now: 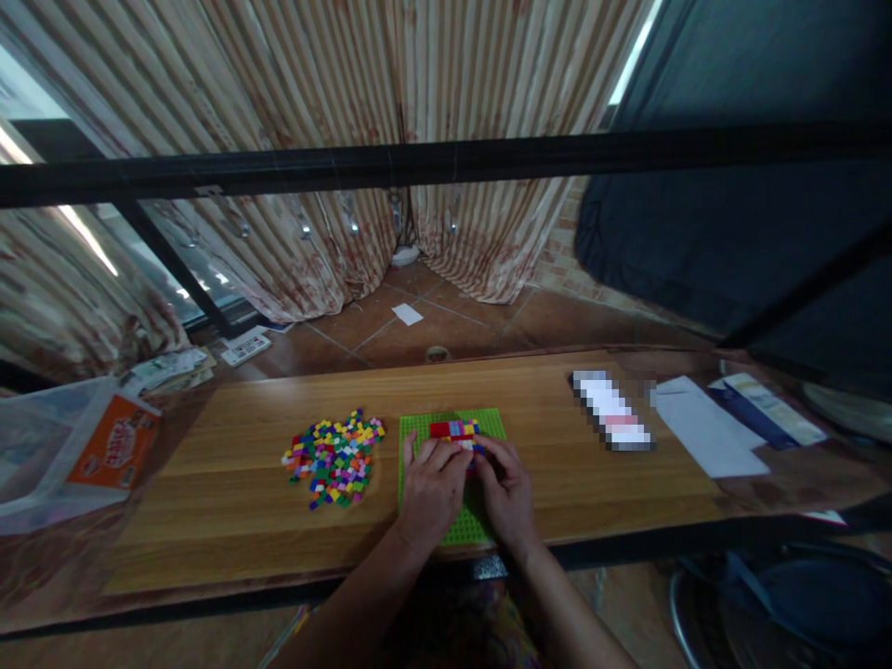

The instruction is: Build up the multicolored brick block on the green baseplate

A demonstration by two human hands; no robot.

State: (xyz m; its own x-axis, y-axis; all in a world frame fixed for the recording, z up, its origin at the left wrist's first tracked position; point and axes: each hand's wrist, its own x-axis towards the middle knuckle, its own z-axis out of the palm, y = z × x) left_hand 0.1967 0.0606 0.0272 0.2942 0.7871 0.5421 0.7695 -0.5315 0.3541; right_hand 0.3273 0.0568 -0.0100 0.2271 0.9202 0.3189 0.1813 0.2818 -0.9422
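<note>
A green studded baseplate (452, 531) lies on the wooden board in front of me. Near its far half sits a block of building bricks (452, 428) in red, blue, yellow and other colours. My left hand (433, 488) rests over the plate, fingers bent and fingertips against the near-left side of the bricks. From the right, my right hand (511, 488) curls its thumb and forefinger around the bricks' right end, beside some blue ones. The fingers hide part of the bricks, so any single small piece between them cannot be made out. Left of the plate spreads a loose pile of small multicoloured bricks (338, 460).
The wooden board (237, 502) lies on a larger table. A pixelated phone-like object (609, 409) and white papers (707, 427) are to the right. At far left stands a clear plastic bin (52, 446) with an orange label. A dark metal bar (488, 156) crosses beyond the table.
</note>
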